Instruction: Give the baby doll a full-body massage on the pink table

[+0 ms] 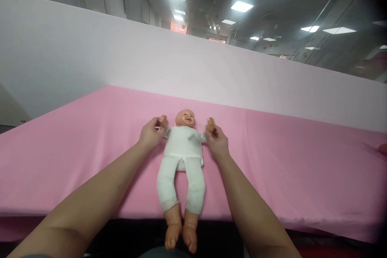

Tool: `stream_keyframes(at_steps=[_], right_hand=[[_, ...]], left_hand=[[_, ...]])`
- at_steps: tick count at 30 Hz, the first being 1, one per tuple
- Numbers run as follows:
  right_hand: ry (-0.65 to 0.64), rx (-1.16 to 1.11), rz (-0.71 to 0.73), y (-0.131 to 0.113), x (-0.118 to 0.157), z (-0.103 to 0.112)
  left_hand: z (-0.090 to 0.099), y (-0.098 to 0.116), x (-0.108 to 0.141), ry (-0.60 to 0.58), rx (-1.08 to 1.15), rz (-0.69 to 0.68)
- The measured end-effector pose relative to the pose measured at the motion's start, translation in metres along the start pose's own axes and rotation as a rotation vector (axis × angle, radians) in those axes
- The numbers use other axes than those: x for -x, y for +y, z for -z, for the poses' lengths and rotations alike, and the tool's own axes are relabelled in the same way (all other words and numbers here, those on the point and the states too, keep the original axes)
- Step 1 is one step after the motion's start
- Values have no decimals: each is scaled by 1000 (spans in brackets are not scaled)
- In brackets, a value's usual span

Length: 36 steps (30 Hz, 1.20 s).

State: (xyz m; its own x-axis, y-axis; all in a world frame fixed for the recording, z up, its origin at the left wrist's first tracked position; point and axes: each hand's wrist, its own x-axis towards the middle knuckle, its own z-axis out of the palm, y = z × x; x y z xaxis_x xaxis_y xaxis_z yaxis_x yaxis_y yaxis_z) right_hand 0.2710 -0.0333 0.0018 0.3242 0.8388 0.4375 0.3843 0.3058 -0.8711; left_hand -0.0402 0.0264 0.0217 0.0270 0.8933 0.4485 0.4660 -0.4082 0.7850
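Observation:
A baby doll (183, 143) in a white cloth suit lies face up on the pink-covered table (272, 161), its bald head toward the wall. Its bare feet stick out past the table's near edge. My left hand (152, 132) is closed round the doll's arm on the left side of the picture, near its small raised hand. On the other side, my right hand (218, 140) grips the doll's other arm at the wrist. Both doll arms are spread out beside its head.
Behind the table rises a white partition (196, 72). At the far right edge, part of something skin-coloured (383, 149) rests on the pink cloth; I cannot tell what it is. Ceiling lights and a grey door show beyond the partition.

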Motion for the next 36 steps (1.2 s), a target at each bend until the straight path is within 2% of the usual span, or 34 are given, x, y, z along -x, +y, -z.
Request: stream_keyframes(at_steps=[3, 6, 11, 15, 18, 21, 24, 26, 28, 31, 34, 36], right_hand=[[-275, 269, 136, -12, 8, -11], [-392, 445, 202, -17, 9, -14], [-421, 489, 210, -18, 9, -10], [-386, 361, 200, -16, 10, -10], [-269, 178, 60, -4, 5, -7], [-53, -52, -198, 15, -8, 4], [124, -360, -500, 30, -20, 19], [203, -507, -648, 34, -23, 27], [228, -572, -710, 34, -24, 32], [168, -560, -610, 27, -20, 33], [74, -474, -358, 14, -15, 26], [-2, -388, -181, 4, -11, 20]], left_hand=[[-6, 15, 8, -211, -331, -250], [-13, 19, 11, -308, -520, -379], [-15, 15, 11, -337, -569, -353], [-13, 10, 11, -298, -472, -301], [-9, 2, 6, -223, -295, -166], [-2, -11, -6, -65, -12, 184], [6, -26, -19, 90, 388, 518], [9, -33, -25, 109, 577, 616], [12, -35, -28, 85, 649, 649], [13, -31, -27, 77, 637, 595], [13, -18, -20, 42, 590, 377], [13, -7, -13, -44, 520, 210]])
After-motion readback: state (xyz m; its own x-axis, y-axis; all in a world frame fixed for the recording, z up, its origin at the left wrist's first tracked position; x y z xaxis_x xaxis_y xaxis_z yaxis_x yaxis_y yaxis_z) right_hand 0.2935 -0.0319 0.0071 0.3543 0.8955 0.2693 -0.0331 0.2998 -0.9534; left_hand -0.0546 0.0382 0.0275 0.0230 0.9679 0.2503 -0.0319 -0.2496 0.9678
